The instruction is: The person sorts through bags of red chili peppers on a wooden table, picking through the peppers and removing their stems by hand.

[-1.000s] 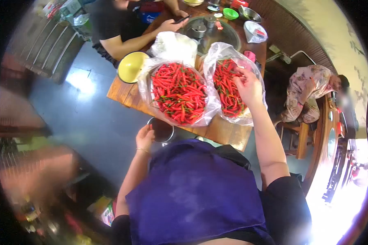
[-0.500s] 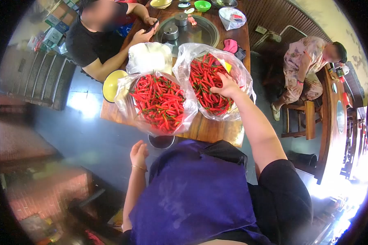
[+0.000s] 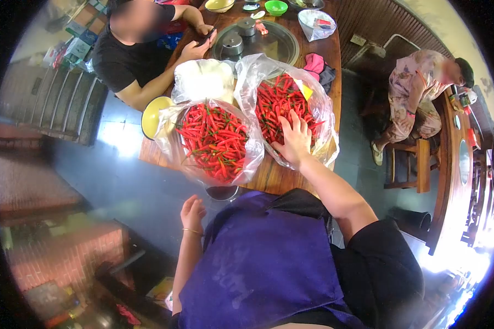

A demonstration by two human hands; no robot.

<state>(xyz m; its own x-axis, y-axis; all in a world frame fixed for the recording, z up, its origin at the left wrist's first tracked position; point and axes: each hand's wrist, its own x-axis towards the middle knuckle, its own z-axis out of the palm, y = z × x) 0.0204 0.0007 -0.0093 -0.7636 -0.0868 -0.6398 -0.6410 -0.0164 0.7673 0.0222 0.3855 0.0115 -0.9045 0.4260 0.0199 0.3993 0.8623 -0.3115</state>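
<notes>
My right hand (image 3: 294, 138) reaches over the right-hand clear plastic bag (image 3: 325, 118). Its fingers are spread on or just above the red chili peppers (image 3: 280, 93) inside, and I see nothing gripped. Lower down, my left hand (image 3: 192, 212) hangs beside my purple apron (image 3: 258, 247), off the table. Its fingers are loosely bent, slightly apart, with nothing visible in them. A second clear bag (image 3: 252, 159) stands left of the first, its mouth spread around more red chili peppers (image 3: 214, 140) with green stems.
Bags rest on a wooden table (image 3: 277, 178) with a round metal inset (image 3: 282, 46). Nearby are a yellow bowl (image 3: 151, 118), a white bag (image 3: 203, 79), lidded metal pots and a pink-black cloth (image 3: 315, 66). A dark bucket (image 3: 222, 192) stands below. One person sits left, another right.
My right hand has drawn back toward me, from the middle of the chili peppers to the near part of the right bag. My left hand has shifted slightly; the whole view has moved a little.
</notes>
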